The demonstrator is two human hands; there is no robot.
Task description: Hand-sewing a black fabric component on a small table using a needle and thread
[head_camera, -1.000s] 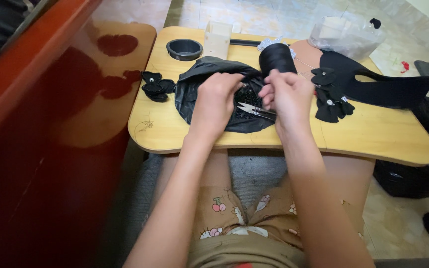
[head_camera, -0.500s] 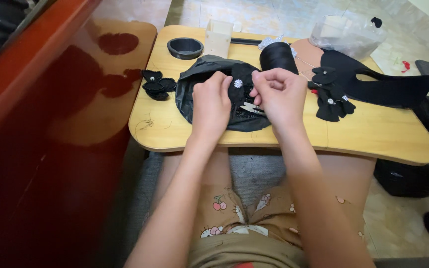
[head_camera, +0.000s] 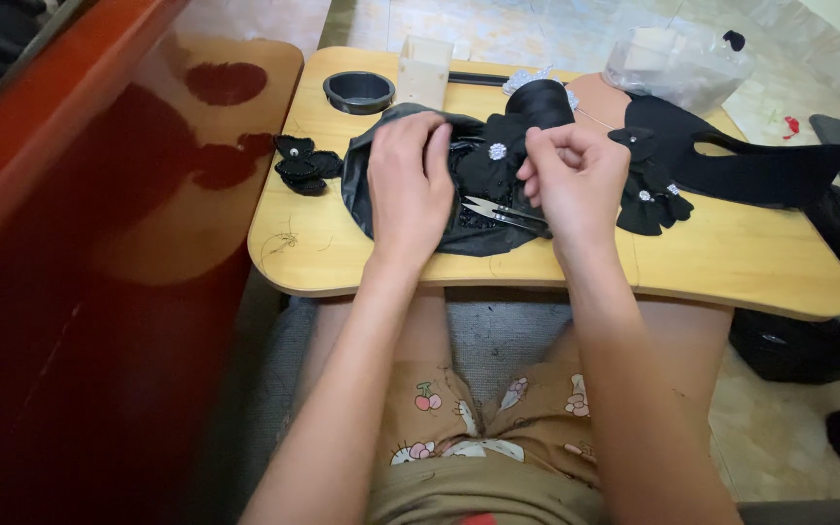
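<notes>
Pale wood makes up the small lap surface [head_camera: 731, 262], a rounded tray-like board sitting across the person's knees in the middle of the frame. Nearest the camera are patterned shorts [head_camera: 459, 457] and both forearms reaching up the frame. To the left, a glossy red-brown panel [head_camera: 80, 292] runs close along the board's left edge, leaving little room on that side. On the right, tiled floor [head_camera: 789, 389] shows beyond the board's curved rim, with dark items lying on it.

The near edge of the board is bare from the centre out to the right corner, the widest open stretch. Just above it, the left hand [head_camera: 410, 185] lies palm-down with fingers curled loosely on a crumpled black fabric piece [head_camera: 367, 194]. The right hand [head_camera: 576, 180] is pinched closed on a black fabric flower with a rhinestone centre [head_camera: 493, 160], held just beside the left fingers. Small silver thread snips [head_camera: 498, 209] rest on the fabric between the hands.

Left of the fabric sits another black fabric flower [head_camera: 303, 165]; right of the hands lie more flowers [head_camera: 653, 204] and a long black cut shape [head_camera: 760, 165]. Farther up are a round black cup holder [head_camera: 359, 92], a small pale box [head_camera: 425, 68] and a clear plastic bag [head_camera: 673, 63] at the far edge.
</notes>
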